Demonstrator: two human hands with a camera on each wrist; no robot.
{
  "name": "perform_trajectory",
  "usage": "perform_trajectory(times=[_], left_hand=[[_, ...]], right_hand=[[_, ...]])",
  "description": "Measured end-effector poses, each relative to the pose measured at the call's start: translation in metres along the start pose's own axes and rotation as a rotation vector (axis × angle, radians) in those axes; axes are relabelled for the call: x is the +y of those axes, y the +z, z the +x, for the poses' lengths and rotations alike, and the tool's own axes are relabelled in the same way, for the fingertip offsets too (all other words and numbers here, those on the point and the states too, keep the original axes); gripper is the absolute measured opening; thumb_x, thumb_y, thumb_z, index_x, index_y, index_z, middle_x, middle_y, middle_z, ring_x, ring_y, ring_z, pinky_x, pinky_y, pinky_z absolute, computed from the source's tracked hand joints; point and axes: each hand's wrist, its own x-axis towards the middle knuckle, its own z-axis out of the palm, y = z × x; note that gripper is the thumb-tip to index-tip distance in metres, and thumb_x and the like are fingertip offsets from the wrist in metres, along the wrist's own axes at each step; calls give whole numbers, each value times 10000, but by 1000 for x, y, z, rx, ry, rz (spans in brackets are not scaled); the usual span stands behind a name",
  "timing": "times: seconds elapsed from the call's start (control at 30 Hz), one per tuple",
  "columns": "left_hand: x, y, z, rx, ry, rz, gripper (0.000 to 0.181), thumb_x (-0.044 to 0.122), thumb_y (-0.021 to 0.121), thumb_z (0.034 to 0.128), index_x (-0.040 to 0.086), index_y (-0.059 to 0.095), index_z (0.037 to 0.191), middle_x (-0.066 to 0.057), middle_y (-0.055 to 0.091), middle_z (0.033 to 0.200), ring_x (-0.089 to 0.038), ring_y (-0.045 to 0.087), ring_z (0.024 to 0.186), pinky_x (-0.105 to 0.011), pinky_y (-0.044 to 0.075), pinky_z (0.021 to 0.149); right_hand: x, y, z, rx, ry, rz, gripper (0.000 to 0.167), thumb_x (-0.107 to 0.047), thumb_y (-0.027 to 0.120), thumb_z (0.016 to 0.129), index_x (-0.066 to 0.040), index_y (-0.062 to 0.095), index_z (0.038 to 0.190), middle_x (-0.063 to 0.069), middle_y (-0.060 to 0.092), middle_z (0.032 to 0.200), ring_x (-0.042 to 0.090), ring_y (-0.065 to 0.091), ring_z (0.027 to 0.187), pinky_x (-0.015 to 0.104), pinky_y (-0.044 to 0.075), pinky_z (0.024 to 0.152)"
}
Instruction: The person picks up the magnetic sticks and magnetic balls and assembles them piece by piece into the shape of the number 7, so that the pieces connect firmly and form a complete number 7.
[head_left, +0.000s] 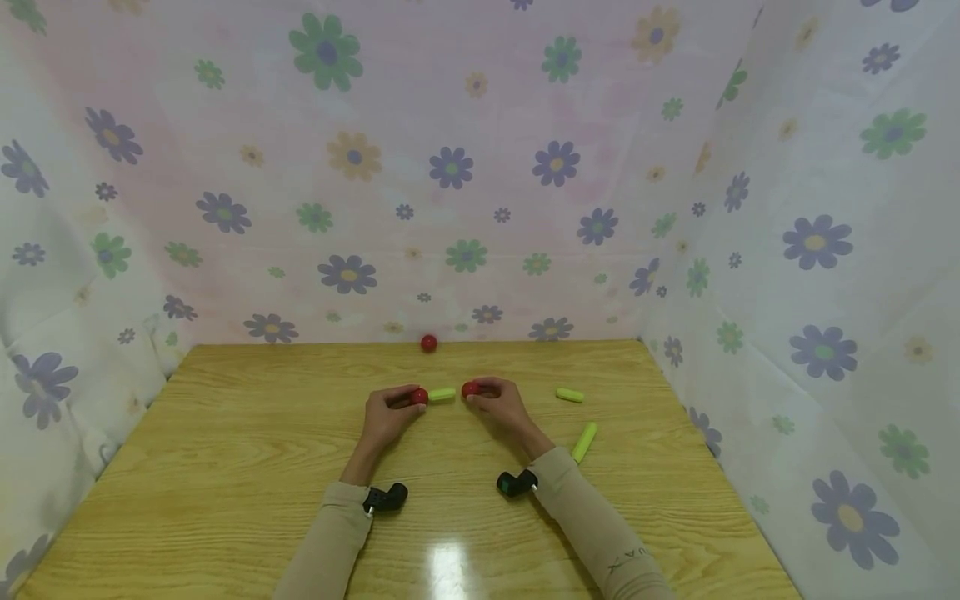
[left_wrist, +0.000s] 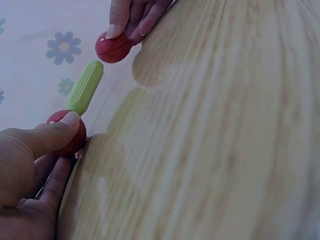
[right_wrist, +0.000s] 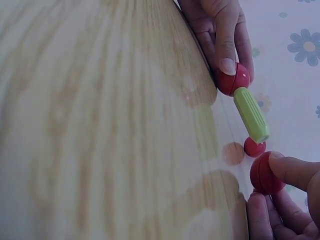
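Observation:
My left hand [head_left: 386,419] pinches a red ball [left_wrist: 66,131] between thumb and fingers. A short green ribbed rod [left_wrist: 85,88] sticks out of that ball, its free end pointing toward the right hand. Across from it, my right hand [head_left: 504,405] pinches a second red ball [right_wrist: 266,173] with thumb and fingers. In the right wrist view this ball stands close to the rod's free end; the head view shows a small gap between them. Both hands are low over the wooden table [head_left: 247,450].
A third red ball [head_left: 428,343] sits at the table's back edge. To the right lie a short green rod [head_left: 570,395] and a longer green rod [head_left: 585,442], the latter partly behind the right sleeve. Flowered cloth [head_left: 450,217] hangs behind and at both sides.

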Motion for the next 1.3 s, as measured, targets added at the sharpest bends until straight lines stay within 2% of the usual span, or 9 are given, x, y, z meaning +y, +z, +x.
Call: perform_trajectory(times=[0.17, 0.33, 0.43, 0.57, 0.67, 1.0, 1.3], left_hand=[[-22, 3, 10, 33, 6, 18, 412, -75, 768, 854, -146, 653, 1244, -360, 634, 1251, -485, 626, 1173, -398, 576, 933], [-35, 4, 14, 65, 0, 13, 402, -41, 800, 842, -102, 691, 1223, -315, 665, 1236, -434, 655, 1150, -265, 574, 876], [-38, 4, 15, 68, -7, -2, 399, -23, 817, 833, -72, 710, 1215, -283, 686, 1218, -398, 674, 1128, -195, 559, 832], [-38, 4, 14, 80, -8, 1, 382, -24, 817, 831, -55, 725, 1200, -266, 704, 1185, -377, 691, 1096, -180, 559, 802], [-38, 4, 15, 86, -16, -1, 385, -30, 820, 824, -45, 730, 1198, -260, 710, 1175, -369, 694, 1089, -175, 557, 793], [-39, 4, 15, 78, 9, 13, 386, -17, 818, 834, -67, 718, 1204, -273, 706, 1173, -381, 696, 1080, -187, 566, 802], [-38, 4, 15, 57, 3, 12, 407, -2, 805, 854, -59, 699, 1243, -268, 696, 1204, -387, 683, 1107, -187, 564, 813]], right_hand=[[2, 0, 2, 6, -1, -3, 349, -72, 733, 939, 71, 658, 1248, 237, 693, 1160, 218, 682, 956, 266, 569, 797], [6, 0, 4, 14, 12, -29, 339, -74, 746, 930, 56, 676, 1235, 215, 711, 1123, 188, 678, 917, 237, 551, 754], [7, 0, 5, 9, 11, -31, 339, -81, 749, 929, 54, 680, 1232, 213, 714, 1121, 201, 684, 931, 274, 567, 794], [6, 0, 5, -17, 3, -23, 335, -97, 748, 934, 44, 684, 1231, 205, 714, 1140, 235, 692, 977, 358, 574, 884], [6, 0, 6, -33, 3, -26, 331, -105, 746, 937, 37, 687, 1230, 195, 716, 1143, 239, 693, 986, 386, 571, 904], [6, 0, 7, -33, 11, -5, 332, -88, 753, 928, 37, 689, 1229, 185, 720, 1128, 199, 686, 956, 341, 570, 879], [6, 3, 8, -47, 24, 1, 340, -96, 744, 936, 43, 682, 1240, 185, 717, 1133, 153, 667, 924, 289, 551, 836]])
